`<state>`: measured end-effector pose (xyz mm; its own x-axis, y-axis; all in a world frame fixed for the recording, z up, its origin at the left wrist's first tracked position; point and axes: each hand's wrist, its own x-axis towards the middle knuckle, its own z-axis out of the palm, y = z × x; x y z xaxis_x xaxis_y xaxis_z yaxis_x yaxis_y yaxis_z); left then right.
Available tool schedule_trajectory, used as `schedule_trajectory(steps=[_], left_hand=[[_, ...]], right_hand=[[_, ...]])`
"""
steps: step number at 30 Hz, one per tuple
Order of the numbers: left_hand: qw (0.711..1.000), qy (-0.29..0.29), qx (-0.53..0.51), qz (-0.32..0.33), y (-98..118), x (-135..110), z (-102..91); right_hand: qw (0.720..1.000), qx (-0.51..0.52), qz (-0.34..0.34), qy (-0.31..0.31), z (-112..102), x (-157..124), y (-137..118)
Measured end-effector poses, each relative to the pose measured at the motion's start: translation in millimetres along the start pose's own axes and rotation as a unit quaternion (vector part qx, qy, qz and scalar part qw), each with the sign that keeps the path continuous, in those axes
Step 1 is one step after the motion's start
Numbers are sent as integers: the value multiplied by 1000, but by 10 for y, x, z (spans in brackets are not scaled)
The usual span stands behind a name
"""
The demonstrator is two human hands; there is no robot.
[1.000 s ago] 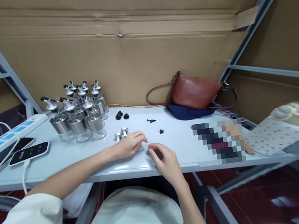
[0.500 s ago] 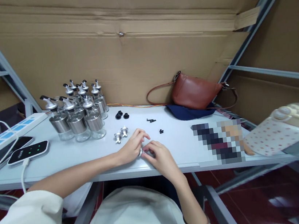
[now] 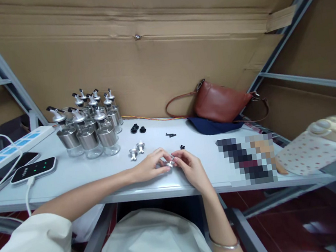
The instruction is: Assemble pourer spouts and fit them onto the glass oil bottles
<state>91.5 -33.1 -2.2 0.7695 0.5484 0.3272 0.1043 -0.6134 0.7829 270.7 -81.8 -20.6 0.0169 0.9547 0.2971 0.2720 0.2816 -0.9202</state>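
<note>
Near the table's front edge, my left hand grips a small silver pour spout by its round base, thumb below and fingers above. My right hand pinches the narrow end of the same spout. Whether a smaller part sits between the right fingertips is hidden. Two more silver spouts stand on the table just beyond my left hand. Past them are several black stoppers. Small black lever pieces lie farther back, and tiny black parts lie just beyond my right hand.
Several glass-and-steel bottles with pourers stand at the back left. Left of them are a power strip and a cabled device. A brown bag rests on a navy cap; a dotted container is at right.
Both hands have moved slightly right and up from the table edge. The silver spout, mostly hidden between them before, now shows between the fingertips.
</note>
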Motion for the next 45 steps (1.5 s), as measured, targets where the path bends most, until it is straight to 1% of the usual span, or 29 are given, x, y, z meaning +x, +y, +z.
schedule_trajectory(steps=[2, 6, 11, 13, 18, 22, 23, 24, 26, 27, 28, 29, 30, 32, 34, 36, 39, 45], left_hand=[[1000, 8, -4, 7, -18, -2, 3], [1000, 27, -15, -3, -45, 3, 3], [999, 48, -20, -11, -42, 3, 0], [999, 38, -19, -10, -35, 2, -4], [1000, -4, -12, 21, -34, 8, -11], [998, -36, 39, 44, -29, 12, -18], [997, -37, 52, 50, -25, 10, -22], [996, -32, 61, 55, -21, 9, -25], [996, -22, 68, 56, -14, 4, -32], [996, -20, 70, 55, -13, 1, -36], [996, -22, 74, 55, -12, -1, -38], [995, -25, 77, 55, -13, -2, -40], [995, -30, 80, 56, -15, -2, -41], [994, -35, 84, 60, -20, -1, -41], [994, -33, 87, 63, -24, 2, -43], [993, -33, 93, 65, -27, 6, -49], [992, -32, 105, 63, -30, 12, -66], [992, -32, 107, 59, -25, 8, -81]], right_hand=[[1000, 19, 9, 10, 3, -8, 3], [999, 42, 13, 20, 22, -16, -18], [998, 61, 24, 17, 35, -24, -50], [998, 59, 22, 22, 25, -25, -50], [997, 60, 2, 39, 17, -25, -35], [999, 34, -2, 29, 31, -23, -22], [999, 31, -4, 33, 15, -16, -12], [998, 24, -7, 50, -14, -6, 1], [992, -23, -14, 122, -112, 23, 43], [982, -77, -18, 171, -174, 39, 69], [967, -152, -27, 202, -236, 54, 98], [951, -231, -39, 203, -291, 67, 127], [934, -302, -41, 188, -334, 76, 156], [899, -414, -30, 142, -372, 86, 203], [871, -479, -21, 106, -355, 90, 232], [857, -507, -26, 83, -318, 96, 245], [860, -504, -32, 74, -297, 102, 254], [895, -435, -55, 80, -338, 63, 236]])
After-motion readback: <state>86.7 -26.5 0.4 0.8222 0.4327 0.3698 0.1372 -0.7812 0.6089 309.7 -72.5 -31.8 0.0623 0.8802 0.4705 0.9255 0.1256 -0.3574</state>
